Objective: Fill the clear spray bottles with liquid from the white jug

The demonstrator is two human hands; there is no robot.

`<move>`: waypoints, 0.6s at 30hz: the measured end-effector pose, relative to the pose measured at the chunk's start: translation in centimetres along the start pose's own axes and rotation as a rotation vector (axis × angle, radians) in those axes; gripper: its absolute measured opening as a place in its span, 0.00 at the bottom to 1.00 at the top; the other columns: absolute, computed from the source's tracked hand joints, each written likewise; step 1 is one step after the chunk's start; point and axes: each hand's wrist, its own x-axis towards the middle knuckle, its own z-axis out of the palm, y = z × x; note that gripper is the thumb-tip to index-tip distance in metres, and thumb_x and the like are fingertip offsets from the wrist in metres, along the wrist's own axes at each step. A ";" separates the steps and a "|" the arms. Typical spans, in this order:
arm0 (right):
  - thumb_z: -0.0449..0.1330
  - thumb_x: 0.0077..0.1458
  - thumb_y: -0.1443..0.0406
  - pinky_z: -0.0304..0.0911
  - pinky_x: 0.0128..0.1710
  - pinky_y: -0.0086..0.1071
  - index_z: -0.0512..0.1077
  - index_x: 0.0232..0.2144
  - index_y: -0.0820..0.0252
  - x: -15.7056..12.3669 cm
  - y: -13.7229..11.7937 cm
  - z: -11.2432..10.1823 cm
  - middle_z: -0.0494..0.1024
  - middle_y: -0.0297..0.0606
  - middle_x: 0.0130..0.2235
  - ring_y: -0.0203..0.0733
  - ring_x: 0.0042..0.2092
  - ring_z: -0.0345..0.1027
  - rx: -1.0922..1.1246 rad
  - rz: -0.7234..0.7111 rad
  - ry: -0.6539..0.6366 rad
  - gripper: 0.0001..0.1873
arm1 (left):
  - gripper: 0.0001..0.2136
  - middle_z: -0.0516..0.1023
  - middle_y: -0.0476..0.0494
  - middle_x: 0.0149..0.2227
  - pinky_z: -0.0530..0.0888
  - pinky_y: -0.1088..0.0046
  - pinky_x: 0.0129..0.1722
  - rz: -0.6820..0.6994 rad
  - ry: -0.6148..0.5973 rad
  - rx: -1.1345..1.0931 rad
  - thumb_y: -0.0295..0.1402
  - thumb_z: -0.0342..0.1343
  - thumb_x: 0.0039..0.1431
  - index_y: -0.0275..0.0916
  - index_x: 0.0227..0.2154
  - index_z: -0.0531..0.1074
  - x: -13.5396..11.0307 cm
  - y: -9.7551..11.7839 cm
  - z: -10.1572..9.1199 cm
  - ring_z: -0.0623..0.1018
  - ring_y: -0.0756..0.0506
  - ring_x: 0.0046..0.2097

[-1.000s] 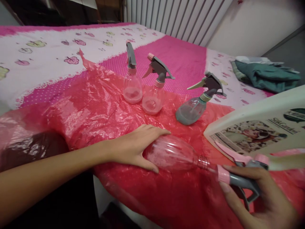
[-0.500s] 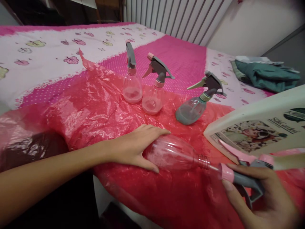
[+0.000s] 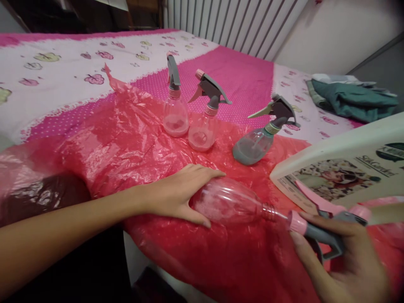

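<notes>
A clear pink bottle lies on its side on a red plastic sheet, its threaded neck pointing right. My left hand is wrapped round the bottle's base. With my right hand I grip a pink and grey spray head by its collar. The thin tube of the spray head runs into the bottle's neck, and a short gap shows between collar and neck. Some fingers of my right hand are hidden behind the spray head.
Two pink spray bottles stand beyond my left hand, and a greenish spray bottle stands to their right. A large white labelled jug is close behind my right hand. Folded green cloth lies on the patterned bedspread.
My right hand has shifted slightly left and up with the spray head, bringing its collar a little nearer the neck. My left hand and the bottle have barely moved.
</notes>
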 end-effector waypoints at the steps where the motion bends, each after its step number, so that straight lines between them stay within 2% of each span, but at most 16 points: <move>1: 0.66 0.63 0.57 0.68 0.28 0.29 0.74 0.43 0.52 0.0 0.0 0.1 0.77 0.31 0.34 0.37 0.30 0.72 0.009 0.002 -0.025 0.10 | 0.43 0.72 0.30 0.66 0.71 0.47 0.62 -0.001 -0.001 0.001 0.53 0.70 0.59 0.43 0.71 0.58 0.0 0.0 0.0 0.74 0.29 0.62; 3: 0.65 0.64 0.56 0.69 0.29 0.29 0.74 0.43 0.52 0.0 0.0 0.3 0.77 0.31 0.35 0.38 0.31 0.73 0.023 0.022 -0.055 0.09 | 0.43 0.72 0.30 0.66 0.71 0.47 0.62 0.001 -0.003 0.002 0.53 0.70 0.59 0.42 0.71 0.58 0.0 0.0 0.0 0.74 0.29 0.62; 6: 0.66 0.64 0.56 0.69 0.31 0.29 0.74 0.45 0.52 -0.1 0.0 0.4 0.77 0.32 0.36 0.37 0.32 0.73 0.015 0.047 -0.012 0.11 | 0.43 0.72 0.30 0.66 0.71 0.47 0.62 0.002 0.000 0.006 0.54 0.70 0.59 0.43 0.71 0.58 0.0 0.0 0.0 0.74 0.29 0.62; 9: 0.65 0.64 0.57 0.68 0.30 0.28 0.74 0.44 0.52 -0.1 0.0 0.2 0.77 0.31 0.35 0.36 0.31 0.72 0.024 0.009 -0.053 0.09 | 0.42 0.73 0.29 0.65 0.71 0.47 0.62 0.010 0.001 0.010 0.53 0.69 0.60 0.42 0.70 0.59 0.1 0.0 0.0 0.74 0.29 0.62; 13: 0.67 0.63 0.57 0.66 0.27 0.28 0.75 0.45 0.52 -0.2 0.1 0.1 0.76 0.31 0.35 0.35 0.30 0.71 -0.001 -0.003 0.002 0.11 | 0.43 0.72 0.28 0.65 0.71 0.47 0.61 0.005 -0.009 0.009 0.54 0.68 0.60 0.39 0.70 0.59 0.1 0.0 -0.1 0.74 0.29 0.62; 18: 0.67 0.63 0.57 0.65 0.29 0.29 0.75 0.45 0.52 -0.3 0.2 0.1 0.76 0.31 0.36 0.36 0.31 0.70 0.008 -0.010 -0.008 0.10 | 0.43 0.72 0.29 0.66 0.71 0.47 0.62 -0.005 -0.012 0.010 0.54 0.69 0.59 0.41 0.70 0.59 0.1 0.0 -0.1 0.74 0.28 0.62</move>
